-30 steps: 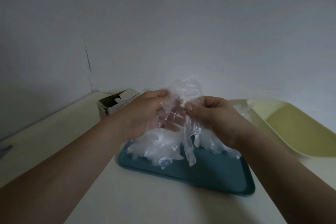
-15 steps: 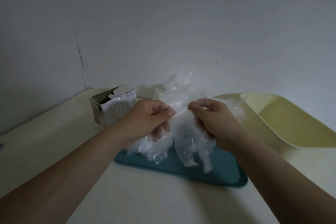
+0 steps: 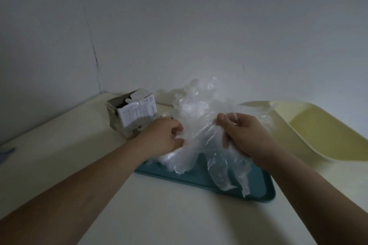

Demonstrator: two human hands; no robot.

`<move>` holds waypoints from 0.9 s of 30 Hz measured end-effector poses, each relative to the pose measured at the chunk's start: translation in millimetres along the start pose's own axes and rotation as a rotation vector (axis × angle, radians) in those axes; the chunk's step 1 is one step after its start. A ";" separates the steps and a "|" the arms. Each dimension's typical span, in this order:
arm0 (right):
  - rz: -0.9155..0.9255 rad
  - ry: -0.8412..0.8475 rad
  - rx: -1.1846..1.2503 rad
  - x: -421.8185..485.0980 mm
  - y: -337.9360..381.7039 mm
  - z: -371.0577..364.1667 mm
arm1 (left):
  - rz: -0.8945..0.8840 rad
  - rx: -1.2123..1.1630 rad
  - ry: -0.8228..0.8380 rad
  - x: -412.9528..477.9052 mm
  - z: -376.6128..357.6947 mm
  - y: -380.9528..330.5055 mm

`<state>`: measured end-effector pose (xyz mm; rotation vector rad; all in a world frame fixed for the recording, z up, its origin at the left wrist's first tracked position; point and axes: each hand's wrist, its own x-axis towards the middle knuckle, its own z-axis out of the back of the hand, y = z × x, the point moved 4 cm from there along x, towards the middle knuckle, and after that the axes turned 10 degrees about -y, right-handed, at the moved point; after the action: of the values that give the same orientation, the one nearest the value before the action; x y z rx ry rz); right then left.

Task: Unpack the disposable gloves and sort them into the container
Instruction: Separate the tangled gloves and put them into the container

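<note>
A crumpled bundle of clear disposable gloves (image 3: 201, 117) is held above a teal tray (image 3: 258, 191) at the middle of the table. My right hand (image 3: 245, 135) grips the bundle on its right side, thumb on top. My left hand (image 3: 163, 137) pinches the plastic at its left edge with curled fingers. Loose glove fingers (image 3: 223, 175) hang down onto the tray. An opened cardboard glove box (image 3: 133, 113) stands just behind my left hand.
A pale yellow tray (image 3: 318, 131) lies at the right, close to the wall. The cream table (image 3: 59, 145) ends at grey walls that meet in a corner behind the box. A small bluish object (image 3: 6, 155) shows at the far left edge.
Both hands have moved a little apart and lower, spreading the glove bundle wider. More plastic now sticks up behind the hands, and the hanging glove fingers have shifted right.
</note>
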<state>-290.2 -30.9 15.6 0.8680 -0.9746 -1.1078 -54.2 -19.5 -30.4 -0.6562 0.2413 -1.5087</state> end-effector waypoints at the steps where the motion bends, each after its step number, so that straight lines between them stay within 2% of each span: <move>1: 0.006 0.025 -0.013 -2.3 -0.3 1.5 | 0.013 -0.014 0.003 0.1 -2.5 0.3; 8: 0.027 0.266 -0.044 -10.9 -6.4 4.0 | 0.077 -0.171 -0.119 6.6 16.4 6.1; 12: 0.153 0.332 -0.066 -14.3 -1.2 -3.3 | 0.054 -0.204 -0.457 7.6 53.6 -4.1; 14: 0.199 0.316 -0.048 -14.9 4.5 -5.7 | 0.040 -0.295 -0.541 7.2 72.9 -16.1; 16: 0.229 0.250 -0.029 -13.8 11.6 -3.5 | 0.079 -0.473 -0.431 8.5 81.3 -30.3; 18: 0.293 0.186 -0.073 -11.0 20.6 0.5 | 0.183 -0.775 -0.213 5.7 82.3 -45.5; 20: 0.324 0.189 -0.099 -10.7 31.5 4.3 | 0.228 -1.074 0.021 1.4 80.1 -57.1; 22: 0.290 0.225 -0.028 -10.6 37.2 6.0 | 0.222 -1.214 0.235 -3.9 69.9 -63.7; 24: 0.194 0.250 0.120 -13.7 40.3 9.0 | 0.278 -1.268 0.273 -3.9 58.6 -69.8; 27: 0.136 0.181 0.214 -11.1 36.6 17.5 | 0.413 -1.322 0.127 2.7 50.9 -73.4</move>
<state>-296.9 -13.2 53.1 1.0402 -0.9971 -0.8044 -88.5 -4.4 50.7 -1.4140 1.4407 -0.8319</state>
